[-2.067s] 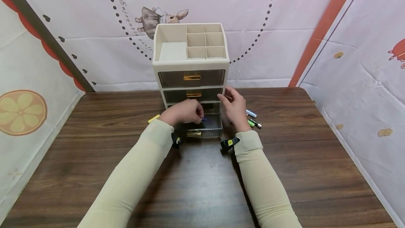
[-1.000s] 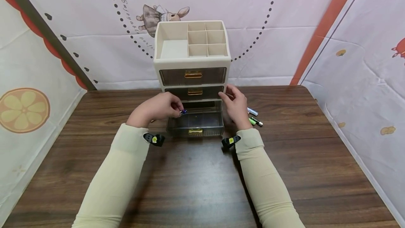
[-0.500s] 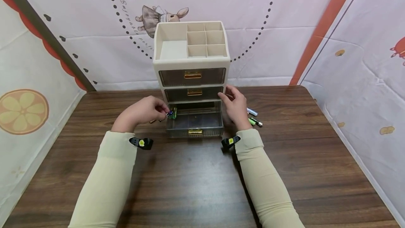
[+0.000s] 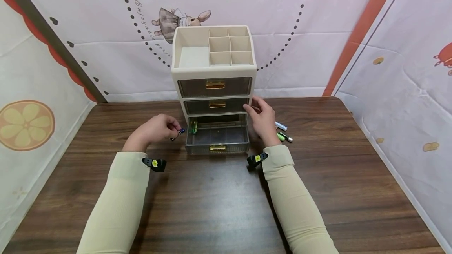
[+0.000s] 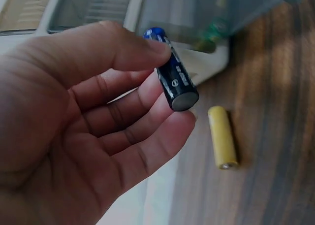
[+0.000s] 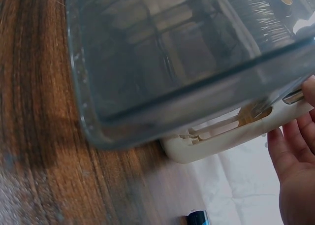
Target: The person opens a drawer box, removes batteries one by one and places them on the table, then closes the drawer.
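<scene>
My left hand (image 4: 155, 128) pinches a blue-and-black battery (image 5: 176, 80) between thumb and fingers, just left of the pulled-out bottom drawer (image 4: 226, 134). A yellow battery (image 5: 222, 137) lies on the table below that hand; the hand covers it in the head view. Inside the drawer, along its left wall, is a green battery (image 4: 194, 127). My right hand (image 4: 263, 120) holds the right front edge of the cream drawer organizer (image 4: 214, 71), thumb on the front and fingers along the side, as the right wrist view also shows.
To the right of the organizer lie a light blue battery (image 4: 281, 126), a green one (image 4: 280, 137) and a black one (image 4: 289, 139). The two upper drawers (image 4: 216, 87) are closed. Open compartments (image 4: 230, 44) top the organizer. Printed cloth (image 4: 282, 7) hangs behind the wooden table (image 4: 219, 199).
My left hand has moved from over the drawer out to its left, carrying the blue-and-black battery. The green battery in the drawer has come into view. My right hand has stayed put.
</scene>
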The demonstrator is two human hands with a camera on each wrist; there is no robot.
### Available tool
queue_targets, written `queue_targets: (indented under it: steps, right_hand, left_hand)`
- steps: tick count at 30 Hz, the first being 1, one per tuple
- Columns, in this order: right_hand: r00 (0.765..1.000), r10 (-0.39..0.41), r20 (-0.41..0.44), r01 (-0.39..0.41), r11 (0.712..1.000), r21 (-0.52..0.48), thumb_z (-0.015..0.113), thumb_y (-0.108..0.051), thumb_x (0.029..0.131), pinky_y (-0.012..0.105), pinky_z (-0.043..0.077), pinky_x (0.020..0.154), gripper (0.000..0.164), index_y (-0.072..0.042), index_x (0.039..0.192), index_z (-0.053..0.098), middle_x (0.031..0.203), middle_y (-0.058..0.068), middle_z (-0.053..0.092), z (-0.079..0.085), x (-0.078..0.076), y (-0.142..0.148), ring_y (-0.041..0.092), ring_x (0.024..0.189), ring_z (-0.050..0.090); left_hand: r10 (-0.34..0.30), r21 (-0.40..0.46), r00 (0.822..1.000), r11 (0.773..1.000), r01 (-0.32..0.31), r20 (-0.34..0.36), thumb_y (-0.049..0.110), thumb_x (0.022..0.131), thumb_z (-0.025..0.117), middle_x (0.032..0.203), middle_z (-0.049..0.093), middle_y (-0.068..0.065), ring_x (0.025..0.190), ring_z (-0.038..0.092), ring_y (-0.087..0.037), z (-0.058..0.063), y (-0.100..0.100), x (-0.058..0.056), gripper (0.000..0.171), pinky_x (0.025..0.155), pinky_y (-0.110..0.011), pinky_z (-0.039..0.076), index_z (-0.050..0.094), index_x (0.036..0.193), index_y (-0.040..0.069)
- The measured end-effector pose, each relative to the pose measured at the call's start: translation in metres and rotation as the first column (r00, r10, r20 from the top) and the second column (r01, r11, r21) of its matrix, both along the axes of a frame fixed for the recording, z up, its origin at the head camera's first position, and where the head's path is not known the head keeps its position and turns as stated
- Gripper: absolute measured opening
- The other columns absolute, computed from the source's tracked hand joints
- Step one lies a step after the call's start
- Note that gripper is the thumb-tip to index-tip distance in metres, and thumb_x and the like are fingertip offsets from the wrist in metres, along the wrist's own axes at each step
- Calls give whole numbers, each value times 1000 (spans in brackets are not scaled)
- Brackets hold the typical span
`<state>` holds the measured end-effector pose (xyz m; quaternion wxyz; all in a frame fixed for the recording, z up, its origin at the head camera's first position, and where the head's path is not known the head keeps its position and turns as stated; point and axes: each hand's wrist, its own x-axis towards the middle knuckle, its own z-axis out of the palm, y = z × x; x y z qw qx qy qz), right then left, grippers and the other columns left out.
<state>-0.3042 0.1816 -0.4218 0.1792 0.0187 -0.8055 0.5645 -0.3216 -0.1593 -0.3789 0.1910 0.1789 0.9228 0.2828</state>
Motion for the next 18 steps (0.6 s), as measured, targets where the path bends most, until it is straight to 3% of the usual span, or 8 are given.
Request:
queue_targets:
  steps: [7, 11, 18]
  right_hand:
    - [1000, -4, 0, 4, 1000, 11, 66, -39, 91, 36, 49, 99, 45, -18, 131, 60, 122, 7, 65, 1, 1, -1, 21, 117, 62]
    - [1000, -4, 1, 4, 1000, 19, 65, -39, 91, 36, 49, 99, 45, -19, 131, 60, 122, 7, 65, 2, 2, -1, 21, 118, 61]
    - [1000, -3, -3, 4, 1000, 22, 65, -39, 91, 37, 49, 99, 44, -20, 131, 60, 122, 7, 65, 2, 3, -1, 21, 118, 61]
  left_hand:
    - [30, -78, 999, 996, -33, -35, 11, 87, 63, 96, 66, -10, 79, 58, -20, -17, -1, -4, 19, 67, -31, 46, 68, 103, 4]
    - [4, -136, 996, 991, -15, -84, 12, 86, 65, 95, 68, -11, 78, 57, -20, -26, 0, -6, 17, 66, -31, 46, 69, 100, 3]
    - [-5, -169, 996, 986, -11, -94, 9, 88, 65, 95, 68, -13, 77, 55, -20, -31, 3, -6, 15, 67, -31, 46, 69, 99, 1]
